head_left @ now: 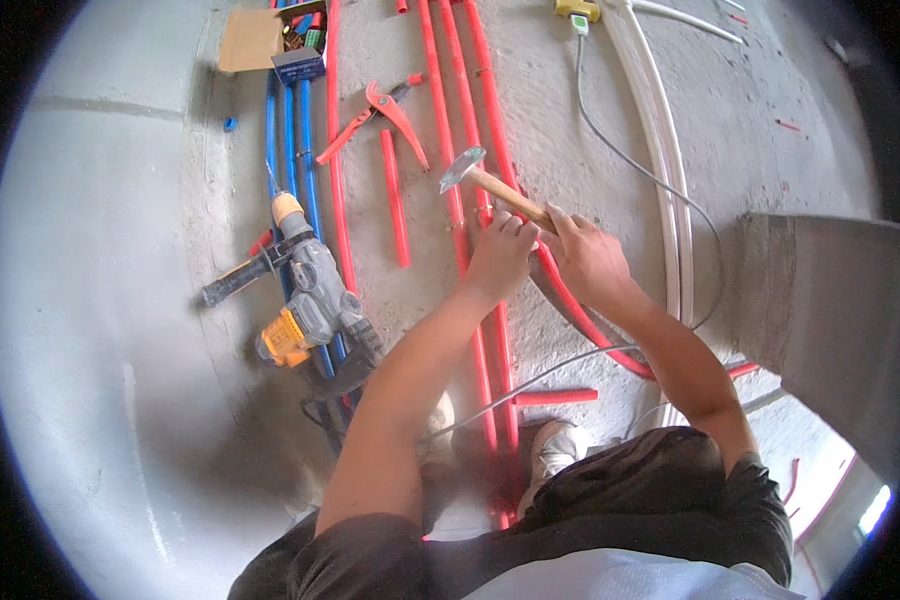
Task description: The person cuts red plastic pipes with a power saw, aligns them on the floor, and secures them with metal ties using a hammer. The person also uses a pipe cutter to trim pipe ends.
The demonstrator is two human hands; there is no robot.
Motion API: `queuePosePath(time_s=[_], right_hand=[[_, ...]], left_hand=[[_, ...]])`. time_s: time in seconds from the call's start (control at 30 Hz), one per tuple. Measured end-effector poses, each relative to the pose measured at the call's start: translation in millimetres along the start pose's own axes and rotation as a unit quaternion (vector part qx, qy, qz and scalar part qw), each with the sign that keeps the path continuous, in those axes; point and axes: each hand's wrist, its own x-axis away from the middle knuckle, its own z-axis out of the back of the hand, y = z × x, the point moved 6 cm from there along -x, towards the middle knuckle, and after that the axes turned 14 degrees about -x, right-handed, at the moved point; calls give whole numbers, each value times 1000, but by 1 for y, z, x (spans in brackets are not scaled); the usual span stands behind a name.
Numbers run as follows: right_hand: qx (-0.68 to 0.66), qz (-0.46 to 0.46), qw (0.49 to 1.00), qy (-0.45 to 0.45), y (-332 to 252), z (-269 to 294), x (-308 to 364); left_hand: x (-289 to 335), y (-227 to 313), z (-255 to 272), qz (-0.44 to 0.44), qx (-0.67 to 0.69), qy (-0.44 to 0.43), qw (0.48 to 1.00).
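Note:
My right hand (592,262) is closed round the wooden handle of a hammer (508,195). The hammer's metal head points up and left, above the red pipes. Close beside it, my left hand (502,258) has its fingers curled together over the red pipes (473,120). What those fingers hold, if anything, is hidden. One red pipe (580,315) bends away to the right beneath my hands. Small clips sit on the pipes just above my left hand.
A rotary hammer drill (315,285) lies across blue pipes (310,165) at left. Red pipe cutters (382,115) and a short red pipe piece (395,200) lie nearby. An opened carton (250,40) stands far left. A grey cord (630,160) runs from a yellow socket (577,10) past white pipes (660,150).

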Motion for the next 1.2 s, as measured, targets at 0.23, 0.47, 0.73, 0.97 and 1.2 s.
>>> queuePosePath(time_s=[0.23,0.47,0.73,0.97,1.2], right_hand=[[49,-3,999,21,7,2,5],[3,-6,999,34,9,18,11],[-222,-137,964,54,68,22,150],[-145,-35,987,59,70,9,224],[-65,-82,994,-12,92,-31,198]], left_hand=[[8,14,7,0,21,67,998],[7,12,-3,7,2,55,998],[-25,-27,28,141,161,-40,976],[-83,-15,43,-76,-101,-154,980],[-108,-1,48,-177,-232,-220,931]])
